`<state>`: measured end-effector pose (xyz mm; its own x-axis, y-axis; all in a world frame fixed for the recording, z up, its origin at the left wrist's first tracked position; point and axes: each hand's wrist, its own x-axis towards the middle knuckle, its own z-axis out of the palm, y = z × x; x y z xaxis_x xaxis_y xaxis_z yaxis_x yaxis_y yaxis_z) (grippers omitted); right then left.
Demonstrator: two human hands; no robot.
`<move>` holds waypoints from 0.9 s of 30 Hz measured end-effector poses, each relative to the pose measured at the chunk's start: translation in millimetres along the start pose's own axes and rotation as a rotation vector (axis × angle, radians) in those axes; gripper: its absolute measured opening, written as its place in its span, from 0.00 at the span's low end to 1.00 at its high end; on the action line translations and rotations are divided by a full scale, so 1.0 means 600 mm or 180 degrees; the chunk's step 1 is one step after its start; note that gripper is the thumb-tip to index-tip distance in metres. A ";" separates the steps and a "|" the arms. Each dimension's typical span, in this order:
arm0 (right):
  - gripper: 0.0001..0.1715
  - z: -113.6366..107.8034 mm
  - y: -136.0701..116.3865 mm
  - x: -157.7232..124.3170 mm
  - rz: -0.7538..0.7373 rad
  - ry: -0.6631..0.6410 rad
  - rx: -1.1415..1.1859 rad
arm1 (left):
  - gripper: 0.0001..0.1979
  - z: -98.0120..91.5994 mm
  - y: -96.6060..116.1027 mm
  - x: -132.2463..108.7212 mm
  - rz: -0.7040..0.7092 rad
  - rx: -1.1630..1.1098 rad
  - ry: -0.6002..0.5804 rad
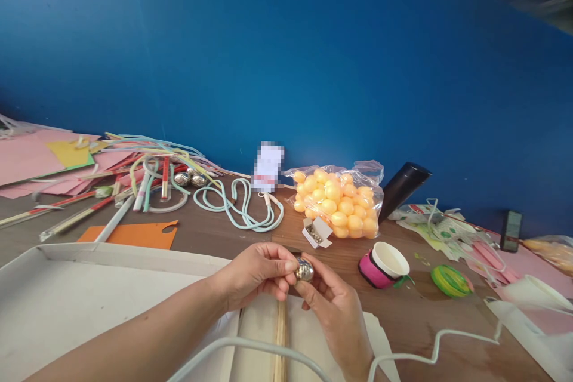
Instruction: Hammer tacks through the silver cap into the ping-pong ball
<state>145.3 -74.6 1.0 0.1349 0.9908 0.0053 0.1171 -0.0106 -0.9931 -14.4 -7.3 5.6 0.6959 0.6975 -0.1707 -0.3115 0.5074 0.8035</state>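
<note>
A shiny silver-gold ball (305, 270) with a patterned surface is held up between both hands at the lower middle. My left hand (264, 271) pinches at its left side with thumb and fingertips closed. My right hand (333, 304) grips it from the right, thumb below and fingers curled around it. Beneath the hands lies a pale wooden stick (281, 334) on cream card. A small open white box (317, 231) holding tiny metallic pieces sits just beyond the ball.
A clear bag of orange balls (335, 203) stands near the blue wall. To the right are a paper cup in a pink sleeve (380, 265) and a green tape roll (450, 282). Blue cord (244, 209) and a large white tray (111, 268) lie left. A white cable crosses the foreground.
</note>
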 end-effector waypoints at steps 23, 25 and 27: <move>0.21 0.001 -0.008 0.000 -0.0054 -0.0129 0.0283 | 0.09 -0.001 -0.004 -0.001 0.0151 0.0118 -0.0107; 0.19 0.001 -0.012 0.000 -0.0069 -0.0078 0.0207 | 0.09 -0.002 -0.002 -0.001 0.0156 0.0121 -0.0135; 0.18 0.000 -0.016 0.000 -0.0061 -0.0020 0.0142 | 0.09 -0.004 0.000 -0.001 0.0168 0.0126 -0.0148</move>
<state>144.2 -74.8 10.3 0.1269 0.9916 0.0239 0.0756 0.0143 -0.9970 -16.4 -6.8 4.5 0.7088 0.6980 -0.1016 -0.3234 0.4496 0.8326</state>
